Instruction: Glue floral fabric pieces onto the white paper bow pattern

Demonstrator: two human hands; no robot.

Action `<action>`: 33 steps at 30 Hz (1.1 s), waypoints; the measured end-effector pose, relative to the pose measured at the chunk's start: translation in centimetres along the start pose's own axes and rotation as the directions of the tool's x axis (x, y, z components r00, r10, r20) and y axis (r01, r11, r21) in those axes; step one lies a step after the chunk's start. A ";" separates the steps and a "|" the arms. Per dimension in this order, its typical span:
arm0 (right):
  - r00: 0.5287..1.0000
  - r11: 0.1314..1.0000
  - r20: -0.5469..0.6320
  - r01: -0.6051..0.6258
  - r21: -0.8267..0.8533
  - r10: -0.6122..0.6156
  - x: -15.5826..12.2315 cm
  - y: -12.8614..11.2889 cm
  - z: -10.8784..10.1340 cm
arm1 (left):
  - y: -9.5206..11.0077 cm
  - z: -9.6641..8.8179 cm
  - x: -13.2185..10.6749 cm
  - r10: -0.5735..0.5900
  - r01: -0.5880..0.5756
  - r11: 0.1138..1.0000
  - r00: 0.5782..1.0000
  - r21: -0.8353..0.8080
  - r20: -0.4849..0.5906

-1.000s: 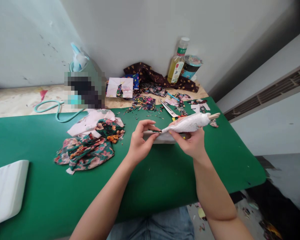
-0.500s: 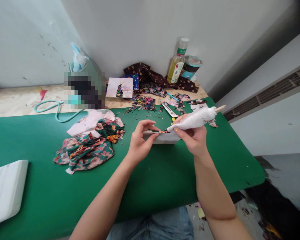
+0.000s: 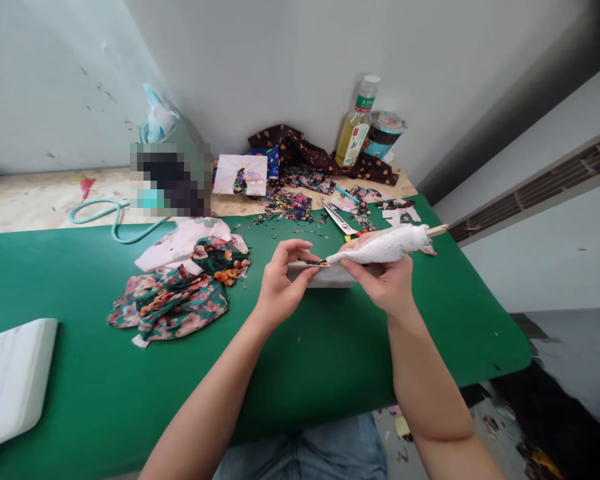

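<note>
My left hand (image 3: pixel 285 283) grips the left end of a thin white-sided panel (image 3: pixel 330 276), thumb in front and fingers curled over the back. Scraps of dark floral fabric (image 3: pixel 320 263) show at its top face, which I see almost edge-on. My right hand (image 3: pixel 387 277) is closed around a white cone-shaped bag (image 3: pixel 387 247), with a wooden stick jutting from its wide end. The bag's narrow tip points left, at the panel's top face near the fabric scraps. Some right fingers are hidden behind the bag. Behind this hand lie scissors (image 3: pixel 338 219), their handles partly covered.
Floral cloth (image 3: pixel 180 307) lies on the green mat (image 3: pixel 105 387) at left, near a white device (image 3: pixel 17 380). Cut fabric bits (image 3: pixel 290 205), a picture panel (image 3: pixel 240 175), a bottle (image 3: pixel 354 130), a cup (image 3: pixel 384 137) and a bin (image 3: pixel 193 153) stand toward the wall.
The white bag has tilted lower and shifted slightly left, its tip drawing along the panel toward my left hand. My left hand stays almost still on the panel.
</note>
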State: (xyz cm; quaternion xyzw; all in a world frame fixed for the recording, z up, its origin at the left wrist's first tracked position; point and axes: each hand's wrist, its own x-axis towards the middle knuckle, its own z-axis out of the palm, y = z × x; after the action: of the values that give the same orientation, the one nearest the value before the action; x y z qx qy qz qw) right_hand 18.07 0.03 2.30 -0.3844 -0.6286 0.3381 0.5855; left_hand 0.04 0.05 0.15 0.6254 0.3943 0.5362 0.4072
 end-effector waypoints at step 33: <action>0.999 0.989 -0.033 0.000 -0.147 -0.005 -0.1 -0.4 0.2 | 0.0 0.0 0.0 -0.014 0.014 1.000 1.000 0.017 0.004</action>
State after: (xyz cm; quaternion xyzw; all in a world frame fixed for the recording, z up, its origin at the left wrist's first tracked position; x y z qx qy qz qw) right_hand 17.85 -0.24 2.62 -0.4313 -0.6424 0.2836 0.5665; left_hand 0.01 0.09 0.19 0.6272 0.4025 0.5287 0.4063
